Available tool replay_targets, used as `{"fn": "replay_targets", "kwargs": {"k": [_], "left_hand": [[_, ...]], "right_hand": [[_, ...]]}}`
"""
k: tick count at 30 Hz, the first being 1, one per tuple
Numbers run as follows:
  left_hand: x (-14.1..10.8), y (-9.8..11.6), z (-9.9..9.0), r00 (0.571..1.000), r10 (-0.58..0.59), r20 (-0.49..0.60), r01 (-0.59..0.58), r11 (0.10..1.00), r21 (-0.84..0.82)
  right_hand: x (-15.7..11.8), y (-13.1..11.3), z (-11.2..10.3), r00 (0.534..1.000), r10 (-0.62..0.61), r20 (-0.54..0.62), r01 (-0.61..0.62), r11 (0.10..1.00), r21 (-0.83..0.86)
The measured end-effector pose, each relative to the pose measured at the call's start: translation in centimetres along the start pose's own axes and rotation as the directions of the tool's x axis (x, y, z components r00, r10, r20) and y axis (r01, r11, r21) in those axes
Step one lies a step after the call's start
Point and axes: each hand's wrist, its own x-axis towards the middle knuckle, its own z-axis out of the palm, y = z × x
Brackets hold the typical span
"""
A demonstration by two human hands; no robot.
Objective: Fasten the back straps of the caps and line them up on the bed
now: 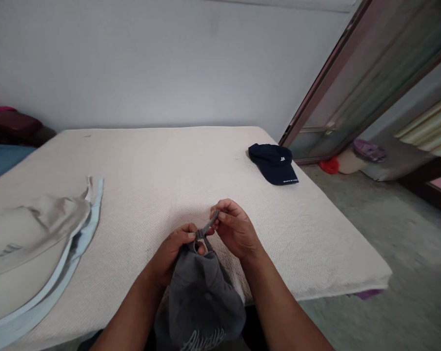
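A dark grey baseball cap (202, 287) with light stitched lettering hangs at the mattress's front edge, its back strap uppermost. My left hand (174, 251) is closed on the cap near the strap's buckle, thumb on top. Between the thumb and fingers of my right hand (235, 226) is the free end of the adjustment strap (210, 223), pulled up and to the right. A small opening in the cap shows below the strap, with a fingertip visible in it. The cap's lower part runs out of view.
A navy cap (273, 163) lies near the right edge of the pale mattress (162, 165). At the left rest stacked hats, a beige one (33, 229) over a light blue one (90, 229). A wall (150, 63) stands behind; a sliding door (345, 92) and concrete floor (363, 224) are right.
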Motion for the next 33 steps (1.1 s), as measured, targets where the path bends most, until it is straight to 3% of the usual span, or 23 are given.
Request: {"fn": "replay_targets", "kwargs": {"k": [5,11,15,21,33], "left_hand": [[0.1,-0.1,0.2,0.999,0.044,-0.028,-0.043,0.999,0.025],[0.6,-0.7,-0.2,0.986,0.097,-0.139,-0.066,0.975,0.213],[0.7,-1.0,-0.4,0.972,0.145,-0.182,-0.098,0.965,0.245],[0.5,-1.0,0.0,0.963,0.200,-0.180,-0.133,0.934,0.331],[0.5,-1.2,-0.2,0.942,0.266,-0.204,-0.123,0.840,0.529]], "right_hand": [[-0.2,0.0,0.0,0.998,-0.050,-0.046,0.046,0.995,-0.084],[-0.5,0.1,-0.2,1.000,0.002,0.005,-0.001,0.979,-0.205],[-0.5,0.3,-0.5,0.999,0.012,0.040,0.000,0.957,-0.290],[-0.7,0.3,-0.9,0.994,0.095,0.060,-0.061,0.905,-0.421],[-0.6,0.5,-1.1,0.989,0.138,0.059,-0.095,0.881,-0.463]]}}
